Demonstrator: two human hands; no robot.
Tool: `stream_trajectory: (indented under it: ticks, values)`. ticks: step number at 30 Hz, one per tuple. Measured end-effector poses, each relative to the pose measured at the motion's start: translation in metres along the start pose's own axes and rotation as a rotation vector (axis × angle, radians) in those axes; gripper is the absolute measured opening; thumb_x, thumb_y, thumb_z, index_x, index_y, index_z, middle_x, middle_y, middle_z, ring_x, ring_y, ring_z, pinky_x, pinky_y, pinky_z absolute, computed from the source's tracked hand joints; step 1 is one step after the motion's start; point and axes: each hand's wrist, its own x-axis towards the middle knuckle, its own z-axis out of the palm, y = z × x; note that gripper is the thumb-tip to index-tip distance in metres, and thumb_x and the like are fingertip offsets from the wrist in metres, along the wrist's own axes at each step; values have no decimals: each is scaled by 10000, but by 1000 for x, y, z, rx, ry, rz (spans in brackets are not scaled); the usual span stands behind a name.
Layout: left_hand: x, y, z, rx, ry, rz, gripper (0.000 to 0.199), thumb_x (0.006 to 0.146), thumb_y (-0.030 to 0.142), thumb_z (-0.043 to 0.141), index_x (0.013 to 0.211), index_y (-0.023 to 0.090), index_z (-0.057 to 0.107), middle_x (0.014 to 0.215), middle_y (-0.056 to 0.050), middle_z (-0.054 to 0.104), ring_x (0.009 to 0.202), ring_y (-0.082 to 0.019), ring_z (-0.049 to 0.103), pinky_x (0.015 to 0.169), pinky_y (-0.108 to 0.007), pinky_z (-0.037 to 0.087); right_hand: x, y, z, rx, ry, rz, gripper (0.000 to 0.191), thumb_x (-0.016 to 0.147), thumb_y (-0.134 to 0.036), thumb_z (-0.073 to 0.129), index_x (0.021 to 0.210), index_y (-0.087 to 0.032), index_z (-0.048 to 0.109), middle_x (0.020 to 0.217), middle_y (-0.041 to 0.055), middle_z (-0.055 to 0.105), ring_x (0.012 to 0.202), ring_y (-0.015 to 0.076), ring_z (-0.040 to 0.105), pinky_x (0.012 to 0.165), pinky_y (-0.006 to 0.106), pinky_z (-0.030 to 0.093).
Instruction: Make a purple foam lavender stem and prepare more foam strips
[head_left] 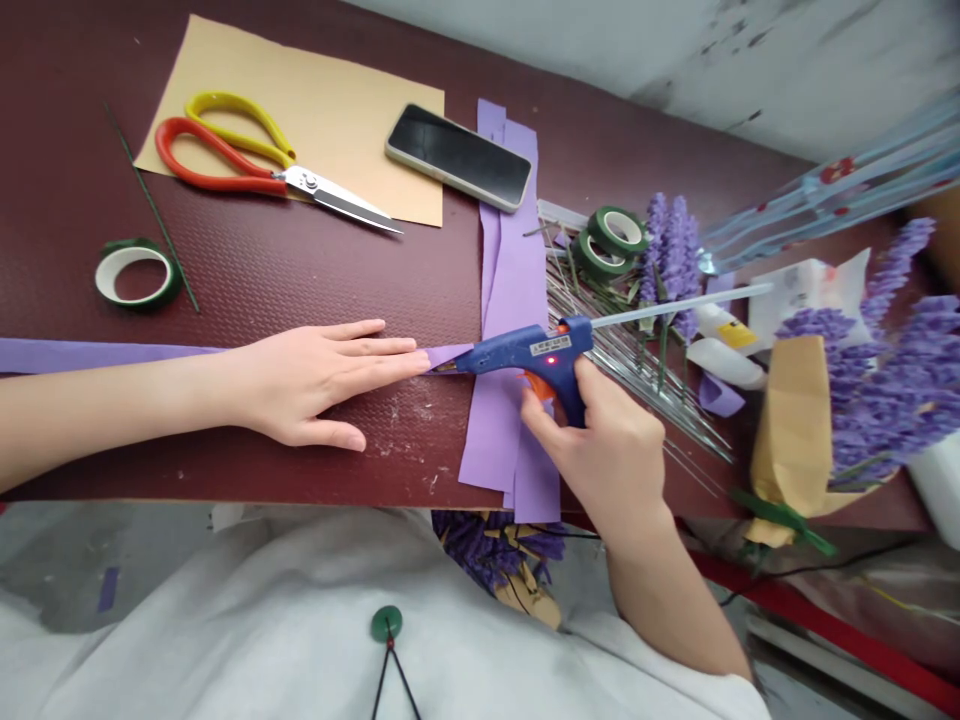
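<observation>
My left hand (322,385) lies flat, palm down, fingers spread, on a long narrow purple paper strip (105,356) that runs in from the left edge. Wrapped around the handle of a blue glue gun (510,350) is my right hand (607,445), with the index finger at the orange trigger. A small red light shows on the gun, and a clear glue stick (682,304) sticks out of its back. The gun's nozzle is at the strip's right end, just beyond my left fingertips. Wider purple paper strips (517,270) lie under the gun.
Scissors (300,180) and a phone (460,157) rest partly on tan paper (337,90). Green tape (139,275) and a thin green stem (154,208) lie at left. Wires (637,370), tape rolls (619,232), lavender flowers (675,250) and a wrapped bouquet (795,420) are at right.
</observation>
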Motion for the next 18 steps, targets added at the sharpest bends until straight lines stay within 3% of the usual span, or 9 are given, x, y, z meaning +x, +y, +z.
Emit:
stream_trajectory:
  ticks: [9, 18]
  values:
    - [-1, -1, 0, -31, -19, 12, 775, 890, 598, 371, 1503, 207, 105, 1561, -45, 197, 1448, -211, 160, 1198, -371, 18, -7, 5, 6, 22, -3, 7, 487, 876, -420, 421, 1142, -51, 593, 691, 79, 613, 616, 182, 592, 587, 288, 471]
    - [-1, -3, 0, -27, -20, 24, 795, 868, 649, 366, 1500, 233, 124, 1564, -31, 179, 1449, -220, 155, 1196, -375, 1, -11, 15, 7, -33, 34, 17, 470, 886, -405, 419, 1159, -67, 599, 710, 95, 647, 613, 190, 616, 576, 285, 479]
